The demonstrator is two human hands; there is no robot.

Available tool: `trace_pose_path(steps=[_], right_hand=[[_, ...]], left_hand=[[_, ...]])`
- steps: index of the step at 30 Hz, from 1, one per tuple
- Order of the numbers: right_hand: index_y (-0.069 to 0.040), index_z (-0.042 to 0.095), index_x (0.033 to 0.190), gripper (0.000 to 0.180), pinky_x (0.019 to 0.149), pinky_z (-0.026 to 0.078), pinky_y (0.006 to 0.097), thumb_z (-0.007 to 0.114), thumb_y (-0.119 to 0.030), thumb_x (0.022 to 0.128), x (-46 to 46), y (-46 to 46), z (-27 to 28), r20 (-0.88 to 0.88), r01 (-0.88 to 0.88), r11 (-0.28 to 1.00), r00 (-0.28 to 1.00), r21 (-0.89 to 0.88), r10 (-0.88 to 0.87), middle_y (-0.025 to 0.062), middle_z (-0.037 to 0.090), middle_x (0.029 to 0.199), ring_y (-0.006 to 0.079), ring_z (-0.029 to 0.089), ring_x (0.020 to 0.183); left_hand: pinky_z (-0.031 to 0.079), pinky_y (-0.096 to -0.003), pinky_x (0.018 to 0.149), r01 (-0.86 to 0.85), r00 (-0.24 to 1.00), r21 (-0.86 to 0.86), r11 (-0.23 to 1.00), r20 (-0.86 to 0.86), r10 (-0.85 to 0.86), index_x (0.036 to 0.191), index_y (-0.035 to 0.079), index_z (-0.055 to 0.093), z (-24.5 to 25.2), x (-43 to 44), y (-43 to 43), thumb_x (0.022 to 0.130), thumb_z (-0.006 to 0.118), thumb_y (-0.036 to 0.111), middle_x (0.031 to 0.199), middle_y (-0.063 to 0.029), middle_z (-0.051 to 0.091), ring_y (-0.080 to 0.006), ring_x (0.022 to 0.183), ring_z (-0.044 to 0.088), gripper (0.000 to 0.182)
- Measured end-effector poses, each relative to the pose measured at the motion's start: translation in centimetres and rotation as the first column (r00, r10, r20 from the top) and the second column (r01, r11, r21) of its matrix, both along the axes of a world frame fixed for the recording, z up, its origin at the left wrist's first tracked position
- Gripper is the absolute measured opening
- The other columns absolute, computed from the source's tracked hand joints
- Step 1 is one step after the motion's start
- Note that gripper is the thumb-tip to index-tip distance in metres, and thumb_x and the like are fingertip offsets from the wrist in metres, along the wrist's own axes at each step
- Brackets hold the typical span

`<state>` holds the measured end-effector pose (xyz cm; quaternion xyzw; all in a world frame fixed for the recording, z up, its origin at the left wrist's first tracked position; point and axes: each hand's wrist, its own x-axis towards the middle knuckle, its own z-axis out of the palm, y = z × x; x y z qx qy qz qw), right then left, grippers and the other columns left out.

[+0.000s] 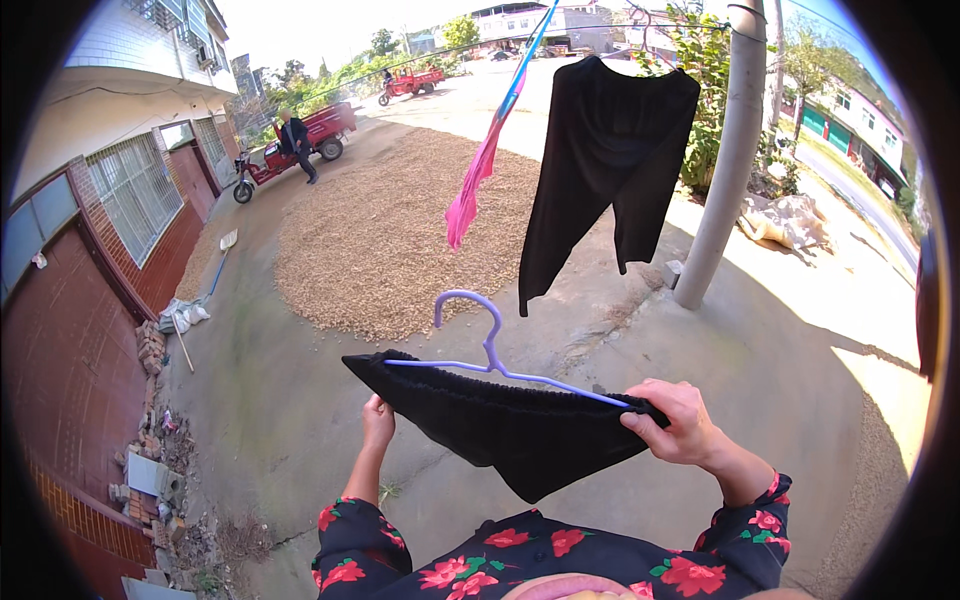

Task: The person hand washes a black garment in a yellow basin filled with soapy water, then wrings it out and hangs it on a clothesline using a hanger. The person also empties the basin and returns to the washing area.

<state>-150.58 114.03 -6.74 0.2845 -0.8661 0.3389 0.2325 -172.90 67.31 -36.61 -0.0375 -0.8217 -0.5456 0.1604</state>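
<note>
A pair of black trousers with an elastic waistband (517, 439) is stretched over a purple clothes hanger (491, 352), whose hook points up. My right hand (679, 424) pinches the waistband at the hanger's right end, thumb in front. On the other side my left hand (379, 421) grips the black cloth just below the hanger's left end. Beyond them another black garment with two legs (600, 157) hangs from a pink hanger (646, 45) on a line. Left of that garment dangles a pink and blue strip of cloth (484, 165).
A concrete pole (724, 165) holds the line at the right. Past my hands a tan crop, perhaps peanuts (405, 225), is spread on concrete. A person (295, 142) is beside a red cargo tricycle (322, 131). Bricks and rubble (150, 480) line the left wall.
</note>
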Motion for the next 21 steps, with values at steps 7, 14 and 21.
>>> trace_pose_path(steps=[7, 14, 21], right_hand=[[0.002, 0.066, 0.101, 0.021, 0.057, 0.051, 0.0357, 0.074, -0.012, 0.088, 2.5, 3.4, 0.1, -0.015, 0.07, 0.997, 0.997, -0.02, -0.071, 0.0148, 0.067, 0.081, 0.0315, 0.065, 0.067], [-0.001, 0.066, 0.102, 0.021, 0.056, 0.051, 0.0356, 0.075, -0.014, 0.088, 6.2, 4.9, 1.3, -0.069, 0.201, 0.979, 0.977, 0.023, -0.199, 0.0127, 0.067, 0.083, 0.03, 0.066, 0.068], [-0.001, 0.065, 0.1, 0.02, 0.057, 0.05, 0.0364, 0.075, -0.012, 0.087, 9.7, 4.3, 4.3, -0.145, 0.365, 0.929, 0.924, 0.054, -0.355, 0.0125, 0.066, 0.082, 0.0313, 0.065, 0.068]], left_hand=[[0.05, -0.0298, 0.067, 0.047, 0.988, -0.003, 0.999, 0.149, -0.046, 0.104, 0.0, 0.07, 1.0, 2.6, 3.8, 0.102, 0.058, 0.017, 0.085, -0.0027, 0.072, -0.0111, 0.076, 0.063, 0.021], [0.05, -0.0258, 0.074, 0.303, 0.873, 0.146, 0.942, 0.354, -0.336, 0.117, 0.005, 0.067, 6.0, 3.2, 5.5, 0.102, 0.057, 0.011, 0.099, 0.0008, 0.071, -0.0087, 0.083, 0.062, 0.019], [0.053, -0.0295, 0.085, 0.403, 0.914, 0.163, 0.901, -0.016, -0.406, 0.116, -0.001, 0.063, 19.0, 1.2, 5.6, 0.092, 0.051, -0.004, 0.107, -0.0047, 0.069, -0.0137, 0.097, 0.065, 0.027]])
